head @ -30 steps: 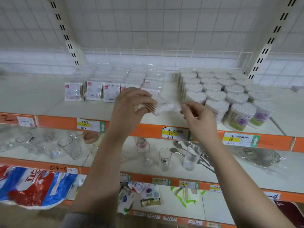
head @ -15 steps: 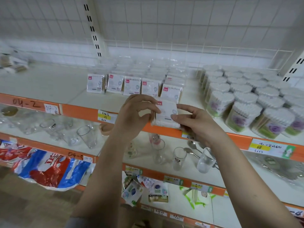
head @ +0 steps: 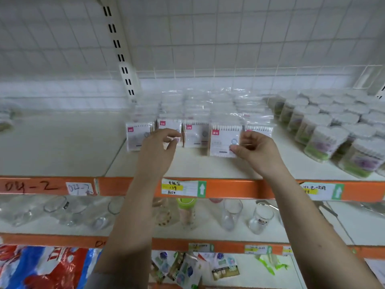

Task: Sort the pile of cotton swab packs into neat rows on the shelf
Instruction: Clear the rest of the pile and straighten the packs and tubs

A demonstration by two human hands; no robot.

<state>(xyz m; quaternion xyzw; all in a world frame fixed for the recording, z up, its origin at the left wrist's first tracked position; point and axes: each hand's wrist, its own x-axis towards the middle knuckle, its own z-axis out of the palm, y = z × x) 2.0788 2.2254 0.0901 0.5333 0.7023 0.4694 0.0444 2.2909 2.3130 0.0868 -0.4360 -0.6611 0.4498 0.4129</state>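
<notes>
— Head view first: where do we find the swab packs (head: 198,130)?
— Standing in rows on the upper shelf (head: 62,147), left of the round tubs (head: 325,130).
— And our grips?
— Our right hand (head: 256,151) pinches the fourth front pack (head: 224,140); our left hand (head: 158,149) curls at the second, whether clamped we cannot tell.

right hand (head: 257,151): pinches a swab pack (head: 224,141) upright at the front of its row | left hand (head: 160,150): fingers curled at the second pack (head: 169,130), contact unclear | shelf (head: 62,147): packs stand in rows | round swab tubs (head: 325,130) at right | glasses (head: 231,213) on the shelf below
</notes>
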